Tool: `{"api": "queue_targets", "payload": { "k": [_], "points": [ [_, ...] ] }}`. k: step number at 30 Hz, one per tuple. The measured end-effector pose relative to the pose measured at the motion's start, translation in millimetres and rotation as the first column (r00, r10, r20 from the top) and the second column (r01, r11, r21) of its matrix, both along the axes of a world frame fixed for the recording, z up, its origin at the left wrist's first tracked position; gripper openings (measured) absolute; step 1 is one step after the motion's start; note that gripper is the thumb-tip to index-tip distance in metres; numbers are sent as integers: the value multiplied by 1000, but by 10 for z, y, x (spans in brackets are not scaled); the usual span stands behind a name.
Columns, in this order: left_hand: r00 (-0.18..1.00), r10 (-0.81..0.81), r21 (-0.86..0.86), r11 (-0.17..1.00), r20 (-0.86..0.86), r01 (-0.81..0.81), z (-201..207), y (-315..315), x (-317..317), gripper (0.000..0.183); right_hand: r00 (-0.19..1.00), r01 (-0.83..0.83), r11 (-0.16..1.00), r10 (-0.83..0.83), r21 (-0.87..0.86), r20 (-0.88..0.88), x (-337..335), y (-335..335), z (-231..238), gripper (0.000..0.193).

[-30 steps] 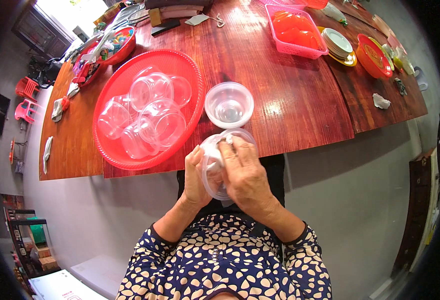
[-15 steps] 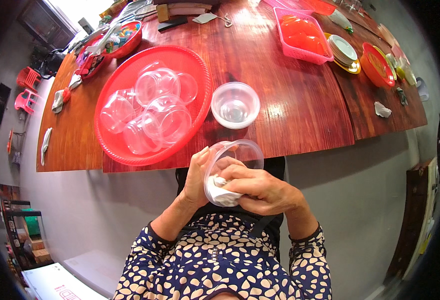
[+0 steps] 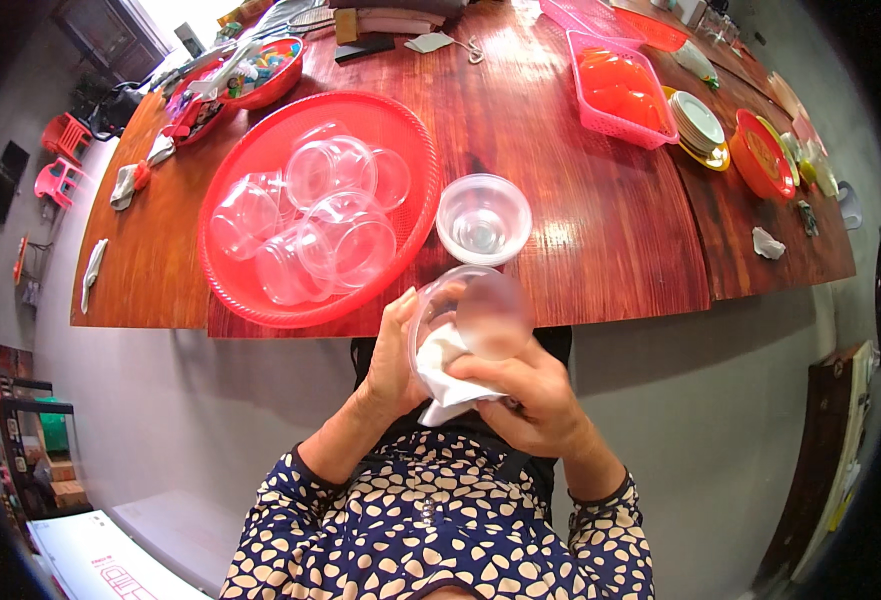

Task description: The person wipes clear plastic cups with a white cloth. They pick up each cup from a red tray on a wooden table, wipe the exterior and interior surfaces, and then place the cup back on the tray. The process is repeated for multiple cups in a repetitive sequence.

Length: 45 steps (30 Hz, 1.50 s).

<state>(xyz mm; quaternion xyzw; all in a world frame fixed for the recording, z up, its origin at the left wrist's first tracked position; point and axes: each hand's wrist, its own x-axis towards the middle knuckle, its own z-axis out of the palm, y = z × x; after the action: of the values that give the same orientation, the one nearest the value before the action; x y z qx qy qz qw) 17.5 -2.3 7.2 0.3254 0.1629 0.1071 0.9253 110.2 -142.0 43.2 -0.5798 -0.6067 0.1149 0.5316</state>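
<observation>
A clear plastic bowl (image 3: 423, 312) is tilted in front of me at the table's near edge, with my left hand (image 3: 392, 355) closed around its left side. My right hand (image 3: 530, 390) grips a white cloth (image 3: 444, 385) and presses it to the bowl; part of that hand is blurred. Just beyond, a short stack of clear bowls (image 3: 484, 220) stands upright on the table. To its left, a round red tray (image 3: 418, 130) carries several more clear bowls (image 3: 345, 240), lying tipped and overlapping.
The wooden table (image 3: 580, 240) ends just beyond my hands. A pink basket (image 3: 624, 134) with orange-red things stands far right, beside stacked white plates (image 3: 698, 122) and an orange-red bowl (image 3: 760, 155). Red basins (image 3: 265, 92) with mixed items sit far left. A crumpled tissue (image 3: 767, 243) lies at right.
My right hand has moved with the cloth, and more of the cloth now hangs below the bowl. My left hand still holds the bowl. The view has shifted slightly.
</observation>
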Motion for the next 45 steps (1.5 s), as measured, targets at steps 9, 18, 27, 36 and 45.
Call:
{"api": "queue_targets", "payload": {
  "k": [9,18,27,36,45],
  "points": [
    [999,22,-12,1000,-32,-23,-7,-49,-62,51,763,426,883,-468,198,447,106,335,-157,32],
    [988,145,374,914,60,-157,41,18,-192,50,925,211,933,-94,-291,369,-59,329,-27,14],
    [942,247,460,826,227,-327,206,94,-506,54,239,-117,981,180,155,-954,-349,638,-10,38],
    [815,561,355,739,146,-573,450,504,-1076,55,916,-394,917,388,53,101,-698,1076,299,29],
    [470,776,395,309,421,-865,581,549,-1559,63,753,-540,825,562,167,-342,-1277,1509,605,34]
  ]
}}
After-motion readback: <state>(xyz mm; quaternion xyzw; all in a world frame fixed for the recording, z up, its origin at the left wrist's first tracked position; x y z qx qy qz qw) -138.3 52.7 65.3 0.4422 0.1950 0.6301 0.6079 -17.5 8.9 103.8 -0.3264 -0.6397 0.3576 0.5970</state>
